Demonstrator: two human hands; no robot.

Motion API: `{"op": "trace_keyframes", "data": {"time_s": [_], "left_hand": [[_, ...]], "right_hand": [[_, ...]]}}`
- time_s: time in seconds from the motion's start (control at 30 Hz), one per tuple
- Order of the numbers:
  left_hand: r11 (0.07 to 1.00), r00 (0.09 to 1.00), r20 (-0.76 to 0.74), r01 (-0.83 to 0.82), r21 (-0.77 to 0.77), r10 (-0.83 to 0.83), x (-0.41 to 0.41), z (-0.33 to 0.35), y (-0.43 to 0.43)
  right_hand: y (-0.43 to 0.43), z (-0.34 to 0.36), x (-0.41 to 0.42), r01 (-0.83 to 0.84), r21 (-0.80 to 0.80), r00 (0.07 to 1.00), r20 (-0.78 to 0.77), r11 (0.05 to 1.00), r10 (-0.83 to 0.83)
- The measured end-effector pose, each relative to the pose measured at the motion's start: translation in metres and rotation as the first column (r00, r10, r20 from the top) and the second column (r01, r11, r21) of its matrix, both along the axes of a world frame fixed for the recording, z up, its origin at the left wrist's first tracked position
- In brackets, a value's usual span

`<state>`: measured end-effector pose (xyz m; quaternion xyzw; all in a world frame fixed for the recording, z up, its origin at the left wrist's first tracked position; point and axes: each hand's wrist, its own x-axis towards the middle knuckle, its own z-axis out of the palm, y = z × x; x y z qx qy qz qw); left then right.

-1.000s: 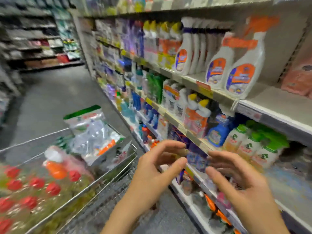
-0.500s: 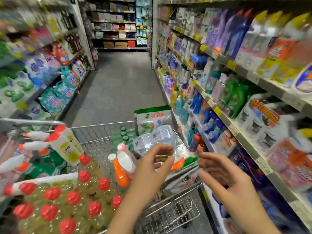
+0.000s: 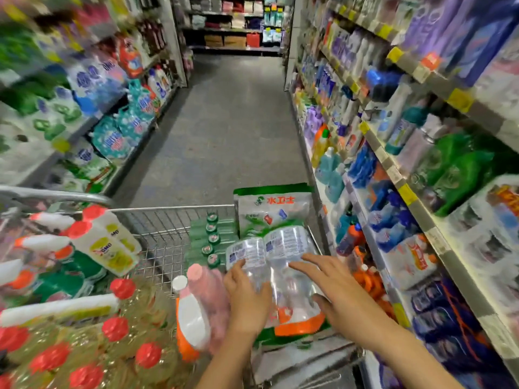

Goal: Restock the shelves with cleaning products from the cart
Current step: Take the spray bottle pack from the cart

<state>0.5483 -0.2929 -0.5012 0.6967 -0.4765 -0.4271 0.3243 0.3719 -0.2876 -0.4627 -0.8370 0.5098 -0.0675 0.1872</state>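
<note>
Cart (image 3: 174, 210), right side: clear refill pouches (image 3: 286, 248). Left grip (image 3: 248, 304) laid on them, hold cannot be told; right grip (image 3: 339, 293) spread wide, holding nothing.

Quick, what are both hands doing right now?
Left hand: grips the clear pack.
Right hand: open, fingers spread over that pack, holding nothing.
</note>
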Motion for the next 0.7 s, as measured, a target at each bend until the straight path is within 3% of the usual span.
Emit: {"op": "trace_keyframes", "data": {"time_s": [0.1,0.17,0.23,0.27,0.3,0.37,0.5,0.57,0.63,0.7], "left_hand": [[0.981,0.988,-0.02,-0.15,0.122,0.153,-0.002,-0.014,-0.014],[0.963,0.972,-0.071,-0.21,0.167,0.224,-0.004,-0.022,-0.019],[0.944,0.95,-0.127,-0.258,0.207,0.287,-0.008,-0.026,-0.023],[0.935,0.941,-0.13,-0.279,0.22,0.311,-0.01,-0.028,-0.025],[0.928,0.939,-0.114,-0.292,0.231,0.323,-0.012,-0.029,-0.026],[0.916,0.944,-0.035,-0.308,0.256,0.328,-0.013,-0.027,-0.027],[0.934,0.957,0.122,-0.285,0.214,0.264,-0.011,-0.032,-0.031],[0.935,0.964,0.144,-0.253,0.25,0.222,-0.012,-0.032,-0.036],[0.928,0.968,0.167,-0.23,0.295,0.186,-0.011,-0.031,-0.04],[0.921,0.979,0.143,-0.186,0.344,0.144,-0.007,-0.024,-0.043]], "right_hand": [[-0.027,-0.013,-0.011,-0.098,0.061,0.982,-0.157,0.993,0.107],[-0.042,-0.017,-0.015,-0.237,0.011,0.944,-0.235,0.971,0.233],[-0.055,-0.019,-0.014,-0.262,-0.006,0.918,-0.31,0.965,0.248],[-0.061,-0.023,-0.016,-0.28,0.05,0.906,-0.317,0.959,0.281],[-0.066,-0.036,-0.018,-0.339,-0.006,0.908,-0.266,0.941,0.325],[-0.074,-0.049,-0.027,-0.359,0.121,0.9,-0.219,0.926,0.377],[-0.086,-0.063,-0.028,-0.377,0.151,0.881,-0.245,0.914,0.404],[-0.088,-0.06,-0.021,-0.401,0.076,0.87,-0.279,0.913,0.405],[-0.092,-0.049,-0.015,-0.451,0.098,0.82,-0.346,0.887,0.455],[-0.096,-0.049,-0.017,-0.486,-0.019,0.816,-0.37,0.874,0.445]]}}
